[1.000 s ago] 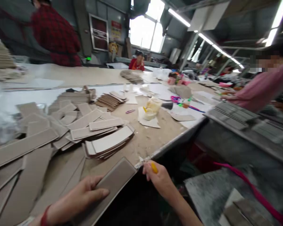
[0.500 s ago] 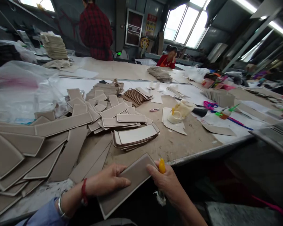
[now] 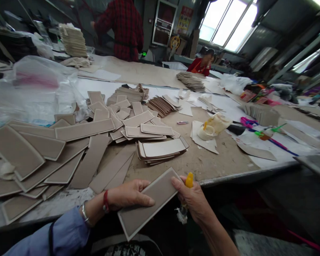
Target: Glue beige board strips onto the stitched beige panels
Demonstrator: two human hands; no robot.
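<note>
In front of my body, beyond the table edge, I hold a flat beige rectangular panel (image 3: 162,191) with a pale border, tilted up to the right. My left hand (image 3: 132,195) grips its left part, thumb lying on the face and fingers mostly hidden beneath. At the upper right end, my right hand (image 3: 193,199) pinches the panel. A yellow-handled brush (image 3: 189,180) is also held in that hand, its end pointing down and caked with white paste. Nearest on the table is a stack of curved strips (image 3: 162,147), the top one pale.
Many loose beige panels (image 3: 85,129) cover the table's left side, near a clear plastic bag (image 3: 40,89). A pale tub (image 3: 213,126) stands on scrap sheets, right of a small pen-like item (image 3: 182,122). Two people (image 3: 126,30) are across the tables.
The whole view has shifted, so the table things appear further right and slightly higher. Both hands keep the same hold on the panel and brush. The person in plaid now has an arm stretched left.
</note>
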